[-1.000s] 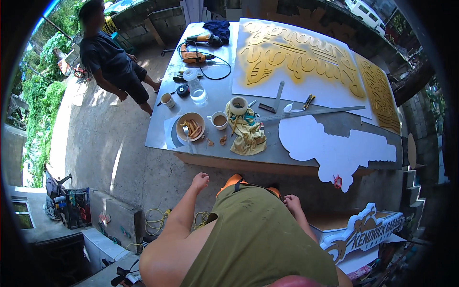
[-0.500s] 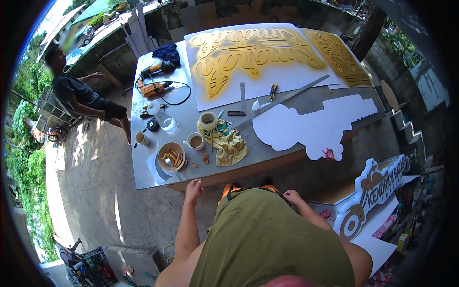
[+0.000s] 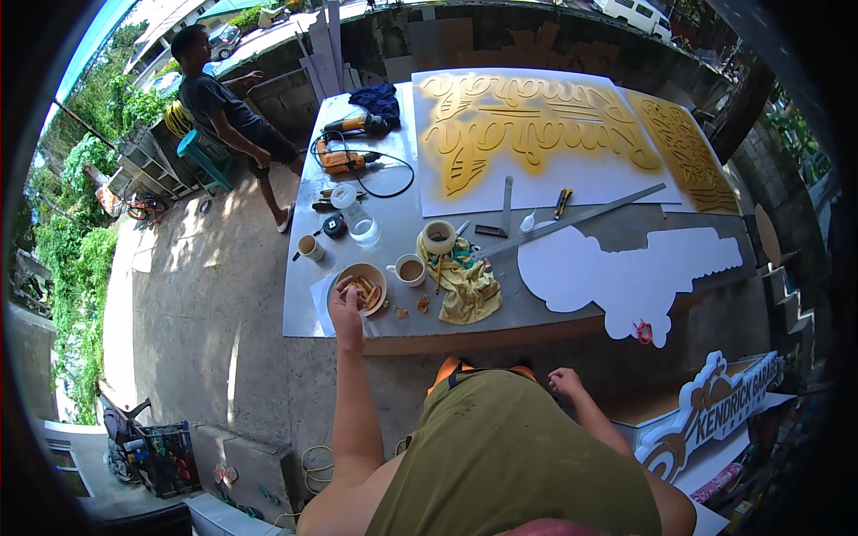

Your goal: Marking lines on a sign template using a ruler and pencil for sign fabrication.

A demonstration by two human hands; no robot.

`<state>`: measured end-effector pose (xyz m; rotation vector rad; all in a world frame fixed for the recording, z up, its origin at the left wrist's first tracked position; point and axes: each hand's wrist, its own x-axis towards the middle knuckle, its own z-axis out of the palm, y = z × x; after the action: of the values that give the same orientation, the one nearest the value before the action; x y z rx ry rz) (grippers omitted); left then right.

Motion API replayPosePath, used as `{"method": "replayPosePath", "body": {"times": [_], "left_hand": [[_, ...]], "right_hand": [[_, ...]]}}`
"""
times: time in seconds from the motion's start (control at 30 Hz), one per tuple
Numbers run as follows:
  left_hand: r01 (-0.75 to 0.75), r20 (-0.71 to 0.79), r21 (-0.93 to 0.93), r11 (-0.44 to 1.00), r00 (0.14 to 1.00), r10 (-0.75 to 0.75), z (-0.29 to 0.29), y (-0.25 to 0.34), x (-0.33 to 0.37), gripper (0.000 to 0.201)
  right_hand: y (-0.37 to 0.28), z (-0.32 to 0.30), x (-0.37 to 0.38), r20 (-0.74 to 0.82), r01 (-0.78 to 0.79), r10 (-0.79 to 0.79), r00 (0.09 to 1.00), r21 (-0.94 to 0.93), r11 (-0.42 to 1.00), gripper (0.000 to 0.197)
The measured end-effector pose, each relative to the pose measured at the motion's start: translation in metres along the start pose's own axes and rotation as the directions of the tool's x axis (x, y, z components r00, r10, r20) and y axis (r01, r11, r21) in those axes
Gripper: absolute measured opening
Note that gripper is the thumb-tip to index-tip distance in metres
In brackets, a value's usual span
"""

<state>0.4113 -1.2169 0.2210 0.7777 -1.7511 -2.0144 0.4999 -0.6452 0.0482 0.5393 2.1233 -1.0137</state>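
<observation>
My left hand [image 3: 346, 311] reaches over the near left rim of a round bowl [image 3: 382, 280]. Its fingers are bent together at the bowl's edge, and what they hold, if anything, is hidden. Yellow-brown pieces of food [image 3: 365, 290] lie in the bowl. Just right of it stands a white mug [image 3: 409, 270] of brown drink. Small brown scraps [image 3: 423, 305] lie near the table's front edge. My right hand [image 3: 565, 382] hangs off the table, right of my body, with fingers curled and nothing visible in them.
On the metal table [image 3: 393, 319] are a yellow rag [image 3: 471, 297], a tape roll [image 3: 438, 236], orange power tools [image 3: 342, 159], a long ruler [image 3: 590, 214] and a white cut-out [image 3: 590, 275]. Lettered boards [image 3: 527, 134] lie behind. Another person [image 3: 228, 116] stands left; a sign [image 3: 715, 411] leans right.
My left hand has moved from in front of the table up to the bowl. My right hand has come slightly away from my body. The view has shifted, and the other person has turned.
</observation>
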Motion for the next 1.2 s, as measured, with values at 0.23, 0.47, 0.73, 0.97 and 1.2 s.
{"method": "replayPosePath", "body": {"times": [0.23,0.47,0.73,0.97,1.2], "left_hand": [[-0.166,0.047,-0.077,0.983,0.984,0.17,0.031,0.092,0.021,0.04],[-0.181,0.11,0.011,0.983,0.978,0.179,0.053,0.108,0.042,0.043],[-0.229,0.158,-0.034,0.973,0.96,0.231,0.072,0.117,0.06,0.045],[-0.19,0.166,-0.083,0.978,0.965,0.201,0.062,0.112,0.053,0.042],[-0.151,0.124,-0.117,0.982,0.978,0.165,0.041,0.103,0.037,0.041]], "right_hand": [[0.009,-0.006,-0.001,-0.003,-0.057,0.057,0.998,0.052,0.997,0.018],[0.02,-0.005,0.001,-0.046,-0.032,0.037,0.998,0.11,0.993,0.018],[0.044,0.007,-0.015,-0.119,0.042,-0.045,0.992,-0.023,0.999,0.016],[0.056,0.013,-0.02,-0.098,-0.03,0.027,0.995,-0.023,0.999,0.017],[0.028,0.008,-0.022,-0.073,-0.088,0.091,0.993,0.04,0.995,0.021]]}}
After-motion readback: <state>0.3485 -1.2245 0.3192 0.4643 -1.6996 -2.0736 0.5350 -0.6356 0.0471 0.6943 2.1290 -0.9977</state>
